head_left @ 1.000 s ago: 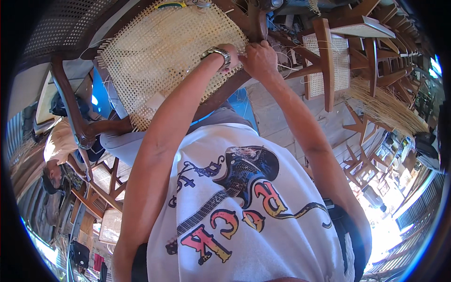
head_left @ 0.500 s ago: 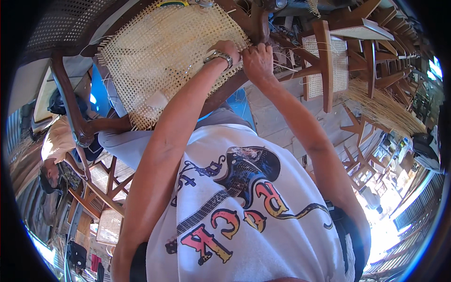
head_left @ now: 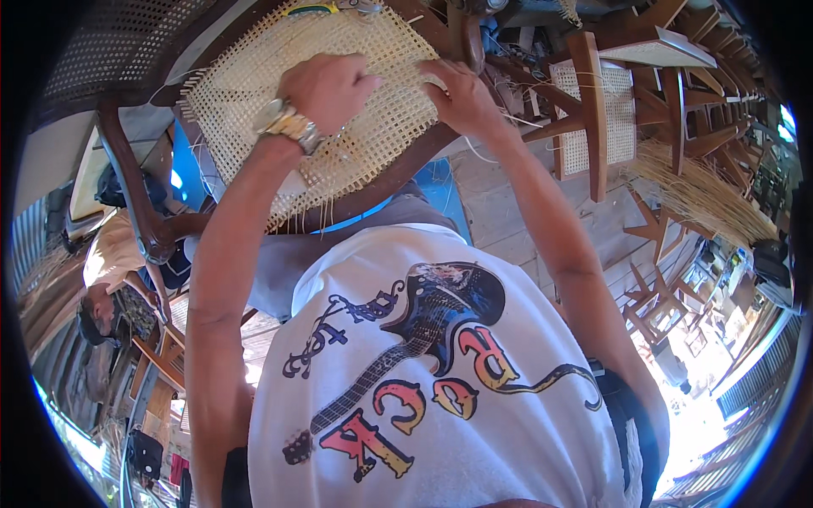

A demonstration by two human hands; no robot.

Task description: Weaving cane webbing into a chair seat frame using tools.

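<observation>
A pale woven cane sheet (head_left: 254, 89) lies over the seat of a dark brown wooden chair frame (head_left: 373, 193), loose strand ends sticking out along its edges. Above the middle of the sheet is my left hand (head_left: 330, 91), a watch on its wrist. Its fingers are curled with thumb and forefinger together, somewhat blurred; whatever they pinch cannot be made out. My right hand (head_left: 466, 102) is at the sheet's right edge, beside the frame, thumb and fingers apart. A thin pale cane strand (head_left: 481, 154) hangs under the right wrist.
A tool with yellow-green handles (head_left: 309, 10) lies on the sheet's far edge. Wooden chair frames (head_left: 593, 118), one with a cane panel, stand at right near a bundle of long cane strands (head_left: 703, 190). Another person (head_left: 110, 254) sits at the left.
My left hand has moved left across the cane sheet, away from the right hand. My right hand has shifted slightly, and its fingers have spread from their closed pose at the edge.
</observation>
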